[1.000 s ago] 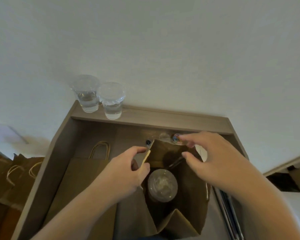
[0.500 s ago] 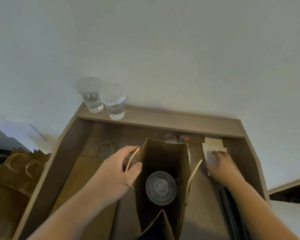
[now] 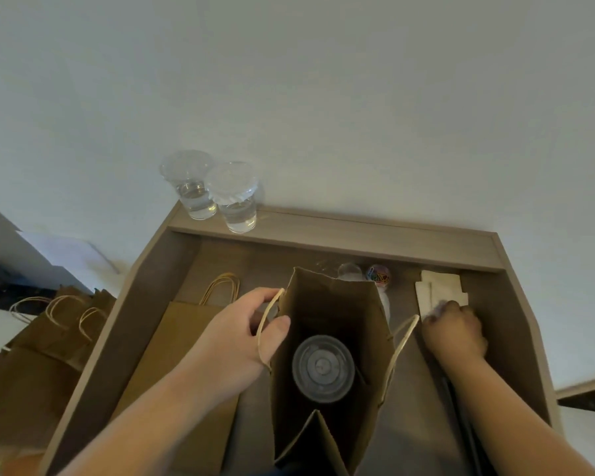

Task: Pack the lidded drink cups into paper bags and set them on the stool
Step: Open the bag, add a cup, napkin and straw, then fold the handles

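Standing upright mid-desk, the bag [image 3: 327, 317] gapes open: creased brown kraft paper, boxy, with twisted paper-cord handles flopping out on either side. Down at its bottom sits the cup [image 3: 322, 368], seen from above as a round clear plastic lid with moulded rings. Left hand [image 3: 234, 341] has the bag's left rim pinched, thumb over the edge, fingers outside by the handle loop. Right hand [image 3: 455, 333] is off to the right, knuckles up, fingers curled down onto the napkins [image 3: 440, 290], a small white stack of squares; whether it actually grips one, can't tell. Flat bag [image 3: 182, 355] lies folded just left of the upright one, same brown paper, handles toward the wall. Behind the bag, a small clear jar [image 3: 378, 274] of coloured clips. The desk [image 3: 145, 304] is matte grey-brown wood-look with raised sides, and on its back ledge [image 3: 358, 231] stand the ledge cups [image 3: 236, 197], two of them touching, clear plastic, lidded, part-full of clear liquid. Plain pale wall [image 3: 323, 97] above. Spare bags [image 3: 49, 331] cluster off the desk's left side, handles up
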Demonstrator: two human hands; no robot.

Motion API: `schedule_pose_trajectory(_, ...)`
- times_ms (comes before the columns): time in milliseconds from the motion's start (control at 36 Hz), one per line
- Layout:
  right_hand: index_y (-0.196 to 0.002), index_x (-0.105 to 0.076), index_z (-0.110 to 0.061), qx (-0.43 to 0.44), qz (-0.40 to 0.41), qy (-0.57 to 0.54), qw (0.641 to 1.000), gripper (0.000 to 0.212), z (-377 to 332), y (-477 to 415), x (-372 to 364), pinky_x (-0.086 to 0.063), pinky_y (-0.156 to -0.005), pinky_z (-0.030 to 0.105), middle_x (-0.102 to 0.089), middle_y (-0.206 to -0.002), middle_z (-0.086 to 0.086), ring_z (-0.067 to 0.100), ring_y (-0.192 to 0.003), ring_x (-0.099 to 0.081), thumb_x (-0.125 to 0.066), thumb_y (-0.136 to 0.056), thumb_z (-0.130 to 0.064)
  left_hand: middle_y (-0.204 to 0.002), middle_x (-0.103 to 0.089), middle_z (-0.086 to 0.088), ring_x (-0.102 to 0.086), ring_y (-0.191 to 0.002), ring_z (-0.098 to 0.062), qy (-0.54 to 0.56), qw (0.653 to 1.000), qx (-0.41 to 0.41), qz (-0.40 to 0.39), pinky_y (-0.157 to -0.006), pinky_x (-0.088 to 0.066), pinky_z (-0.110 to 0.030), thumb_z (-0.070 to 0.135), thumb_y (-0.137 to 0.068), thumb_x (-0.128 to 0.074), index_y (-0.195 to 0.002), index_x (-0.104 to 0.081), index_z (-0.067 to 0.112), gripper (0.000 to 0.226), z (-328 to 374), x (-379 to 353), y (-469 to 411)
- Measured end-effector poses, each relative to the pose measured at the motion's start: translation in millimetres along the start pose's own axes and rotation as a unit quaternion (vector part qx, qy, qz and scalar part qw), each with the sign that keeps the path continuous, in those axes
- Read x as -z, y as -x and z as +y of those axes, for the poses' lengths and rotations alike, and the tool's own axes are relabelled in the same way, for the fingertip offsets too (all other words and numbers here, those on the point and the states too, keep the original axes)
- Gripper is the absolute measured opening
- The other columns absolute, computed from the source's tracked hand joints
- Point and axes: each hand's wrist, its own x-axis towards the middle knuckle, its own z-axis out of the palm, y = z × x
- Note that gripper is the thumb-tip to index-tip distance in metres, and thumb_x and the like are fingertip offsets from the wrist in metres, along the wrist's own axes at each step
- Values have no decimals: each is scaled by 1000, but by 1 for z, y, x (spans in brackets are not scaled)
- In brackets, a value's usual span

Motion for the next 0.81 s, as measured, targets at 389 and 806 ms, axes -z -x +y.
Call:
schedule_pose_trajectory(389,-138,-50,-8,17,10,118,993,49,-8,-4,-10,-55,-90,48,-59,-129,22,40,-115,-61,-48,-102,-41,-105,-61,45,-57,-100,23,-15,1000,9,11,-65,-43,6,78,-80,-47,-103,-34,91,30,-5,-2,1)
schedule_pose_trajectory(806,-138,-52,-12,57,7,35,998,41,4,4,-6,-55,-88,43,-59,-131,18,37,-117,-59,-55,-101,-31,-110,-59,38,-55,-99,25,-31,999,10,4,-70,-42,6,49,-102,-61,-112,-46,65,24,-10,-2,2)
